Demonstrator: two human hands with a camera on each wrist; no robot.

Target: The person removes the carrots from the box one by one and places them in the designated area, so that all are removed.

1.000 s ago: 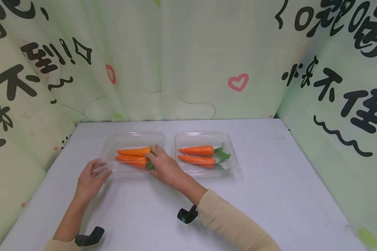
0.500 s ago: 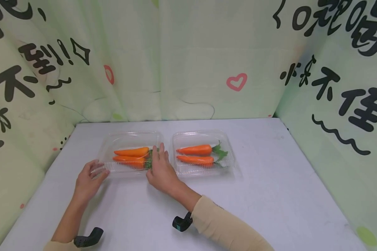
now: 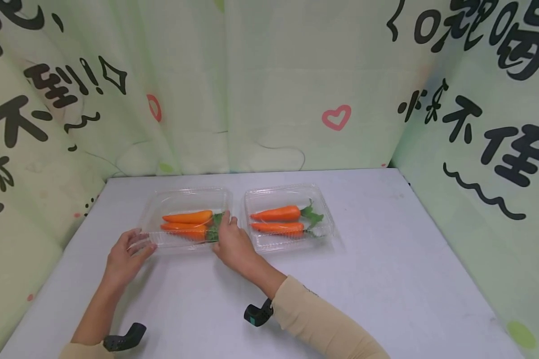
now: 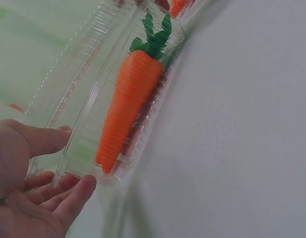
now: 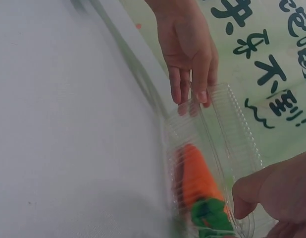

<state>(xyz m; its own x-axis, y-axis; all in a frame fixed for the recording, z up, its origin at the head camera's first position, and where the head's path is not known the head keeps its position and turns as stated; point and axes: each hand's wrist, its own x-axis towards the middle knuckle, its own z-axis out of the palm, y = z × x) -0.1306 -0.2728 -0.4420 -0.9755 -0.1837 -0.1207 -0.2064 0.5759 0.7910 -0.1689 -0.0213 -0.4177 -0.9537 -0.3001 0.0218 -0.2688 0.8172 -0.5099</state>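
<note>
Right hand (image 3: 235, 247) has shifted from the carrots (image 3: 186, 218) to the right end of their clear box (image 3: 175, 202), pinching its edge. Left hand (image 3: 128, 254) pinches the opposite end, presumably to steady it evenly. Carrots lie inside, between both hands. From where I stand, the right-hand grip is partly hidden.

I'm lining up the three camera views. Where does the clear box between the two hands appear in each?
Head: the clear box sits left of centre, just below mid-height.
Left wrist: the clear box slants from the top edge down toward the lower left.
Right wrist: the clear box lies right of centre, running off the bottom edge.
Shared landmark: the left hand, at one end of it.
</note>
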